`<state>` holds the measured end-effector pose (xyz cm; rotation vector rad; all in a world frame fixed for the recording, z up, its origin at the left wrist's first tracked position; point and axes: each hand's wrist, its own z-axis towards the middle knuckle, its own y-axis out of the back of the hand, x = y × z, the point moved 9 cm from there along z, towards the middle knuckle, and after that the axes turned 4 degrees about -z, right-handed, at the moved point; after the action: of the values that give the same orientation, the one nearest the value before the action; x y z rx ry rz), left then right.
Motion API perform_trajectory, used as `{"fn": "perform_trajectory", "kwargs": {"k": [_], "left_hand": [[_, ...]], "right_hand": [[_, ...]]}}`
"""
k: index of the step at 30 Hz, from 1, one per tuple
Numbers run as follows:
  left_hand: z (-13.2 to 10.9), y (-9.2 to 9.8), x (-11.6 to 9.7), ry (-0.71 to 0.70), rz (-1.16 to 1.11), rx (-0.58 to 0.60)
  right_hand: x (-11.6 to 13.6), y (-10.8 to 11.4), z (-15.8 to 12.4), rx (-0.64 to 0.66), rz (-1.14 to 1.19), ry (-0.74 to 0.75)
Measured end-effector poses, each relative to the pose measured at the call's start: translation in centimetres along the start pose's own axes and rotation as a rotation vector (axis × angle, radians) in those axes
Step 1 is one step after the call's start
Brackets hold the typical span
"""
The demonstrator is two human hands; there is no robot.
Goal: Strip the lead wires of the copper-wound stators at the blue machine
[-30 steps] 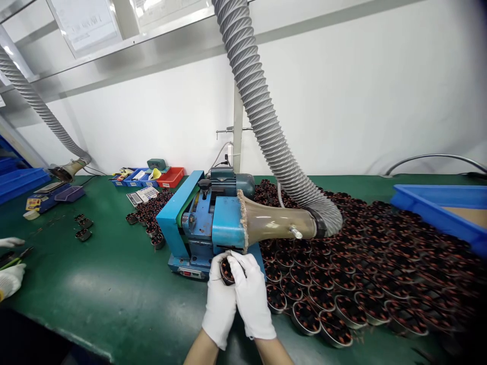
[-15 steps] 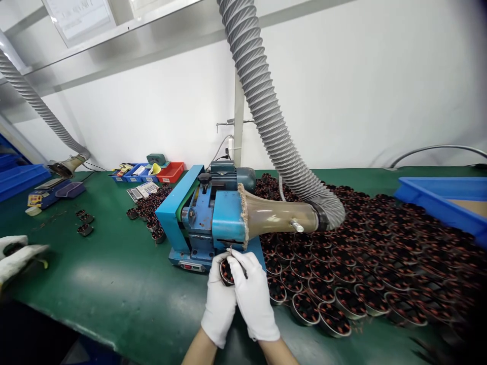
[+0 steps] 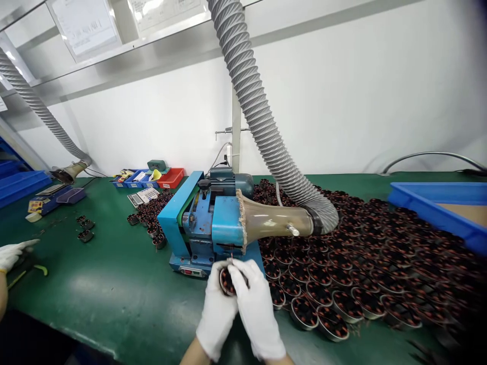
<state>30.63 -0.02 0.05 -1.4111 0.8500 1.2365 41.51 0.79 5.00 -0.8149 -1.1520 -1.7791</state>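
Both my hands wear white gloves and meet just in front of a blue bench machine (image 3: 207, 225). My left hand (image 3: 216, 314) is wrapped round a small round wound stator (image 3: 227, 280) with copper coils. My right hand (image 3: 255, 309) pinches the stator's thin wire leads at its top, right by the slot in the machine's front. A tan suction funnel (image 3: 274, 220) on a grey ribbed hose (image 3: 262, 121) sits against the machine's right side.
Several more wound stators (image 3: 361, 263) cover the green bench (image 3: 114, 284) to the right. A blue tray (image 3: 441, 208) stands far right. Small stators (image 3: 150, 215), a calculator and red and blue bins (image 3: 171, 177) lie behind left. Another person's gloved hand (image 3: 11, 253) shows at the left edge.
My hands with the stator have drawn slightly back from the machine's slot and lower in view. The other person's gloved hand at the left has shifted.
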Motion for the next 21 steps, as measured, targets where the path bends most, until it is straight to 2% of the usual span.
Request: {"fn": "perform_trajectory", "kwargs": {"k": [4, 7, 9, 12, 13, 15, 17, 18, 21], "left_hand": [[-3.4, 1.4, -1.7, -0.186, 0.253, 0.097], [-5.0, 0.9, -3.4, -0.314, 0.483, 0.209], [-5.6, 0.3, -4.1, -0.349, 0.579, 0.272], [-5.7, 0.7, -4.8, -0.341, 0.591, 0.21], [-5.8, 0.9, -4.7, -0.323, 0.566, 0.195], [-5.9, 0.8, -4.3, -0.293, 0.489, 0.205], [-6.3, 0.3, -3.9, -0.287, 0.398, 0.231], [-6.5, 0.1, -3.7, -0.285, 0.353, 0.229], [-7.0, 0.2, -2.3, -0.22, 0.24, 0.127]], "right_hand": [[2.1, 1.3, -2.8, 0.147, -0.122, 0.2], [3.1, 2.7, -3.1, 0.231, -0.256, 0.261], [2.7, 4.2, -2.3, 0.223, -0.246, 0.162], [0.4, 6.2, -1.1, 0.14, -0.004, -0.148], [-0.4, 6.0, -1.2, 0.144, 0.138, -0.257], [-1.2, 4.1, -2.1, 0.233, 0.43, -0.413], [-0.7, 1.9, -3.1, 0.317, 0.59, -0.45], [-0.3, 1.3, -3.4, 0.316, 0.609, -0.431], [0.3, 1.2, -3.3, 0.174, 0.582, -0.388]]}}
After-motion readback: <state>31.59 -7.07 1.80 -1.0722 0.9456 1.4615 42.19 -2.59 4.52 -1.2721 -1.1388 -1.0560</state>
